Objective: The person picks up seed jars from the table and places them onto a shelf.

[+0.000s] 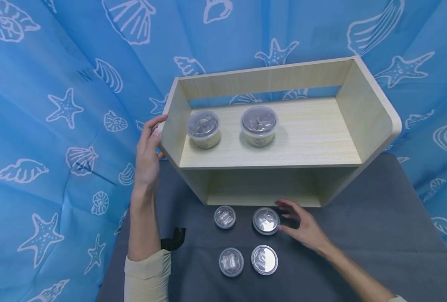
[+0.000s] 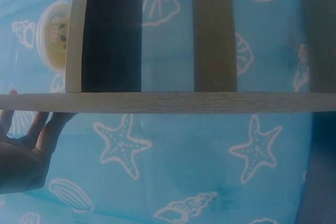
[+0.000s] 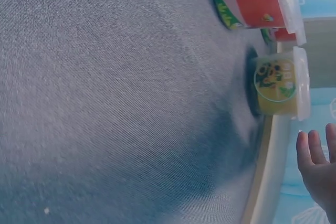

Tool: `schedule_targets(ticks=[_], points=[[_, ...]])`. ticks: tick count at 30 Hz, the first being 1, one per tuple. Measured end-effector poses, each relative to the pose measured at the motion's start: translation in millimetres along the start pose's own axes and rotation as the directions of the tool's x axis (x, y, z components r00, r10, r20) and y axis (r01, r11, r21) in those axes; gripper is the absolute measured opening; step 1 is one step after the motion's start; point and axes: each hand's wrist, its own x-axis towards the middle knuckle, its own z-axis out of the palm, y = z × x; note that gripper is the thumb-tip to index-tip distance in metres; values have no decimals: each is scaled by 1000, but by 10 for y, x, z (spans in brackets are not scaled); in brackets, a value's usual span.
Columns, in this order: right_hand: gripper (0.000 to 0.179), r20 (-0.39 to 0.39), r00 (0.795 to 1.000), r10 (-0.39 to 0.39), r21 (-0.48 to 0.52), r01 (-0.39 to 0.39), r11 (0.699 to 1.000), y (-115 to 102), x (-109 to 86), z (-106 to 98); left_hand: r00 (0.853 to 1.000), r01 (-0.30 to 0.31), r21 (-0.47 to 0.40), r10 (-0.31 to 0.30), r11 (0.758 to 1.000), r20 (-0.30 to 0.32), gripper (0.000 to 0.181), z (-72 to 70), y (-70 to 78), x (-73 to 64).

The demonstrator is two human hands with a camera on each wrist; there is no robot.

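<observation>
The right hand point(image 1: 300, 224) is released, with its fingers spread and holding nothing. At its 9 o'clock, just beside the fingertips, stands the near tub point(image 1: 266, 221), upright and lidded; whether the thumb touches its rim, I cannot tell. In the right wrist view, a yellow-labelled tub point(image 3: 275, 85) is near the fingers, and a red-labelled tub point(image 3: 254, 1) stands farther from them.

The left hand point(image 1: 148, 153), at about 10 o'clock from the right one, grasps the front edge of the left side panel of the wooden shelf point(image 1: 310, 130).

Around the near tub, three more lidded tubs stand on the dark cloth point(image 1: 378, 235): the small tub point(image 1: 225, 217) at 9 o'clock, the striped-glare tub point(image 1: 264, 260) at 6 o'clock, and the front-left tub point(image 1: 231, 262) between 7 and 8 o'clock.

The shelf rises at 12 o'clock. Its upper board carries two tubs, apart from each other: the middle tub point(image 1: 259, 126) at 12 o'clock from the near tub, and the corner tub point(image 1: 203, 130) at 11 o'clock, near the left panel. Behind the shelf hangs a blue curtain point(image 1: 72, 134) with white shells and starfish.
</observation>
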Motion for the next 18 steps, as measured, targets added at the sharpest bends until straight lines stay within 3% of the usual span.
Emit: schedule_targets(ticks=[18], points=[[82, 46, 999, 10, -50, -8, 999, 227, 42, 149, 1000, -3, 3, 3, 1000, -9, 39, 9, 7, -5]])
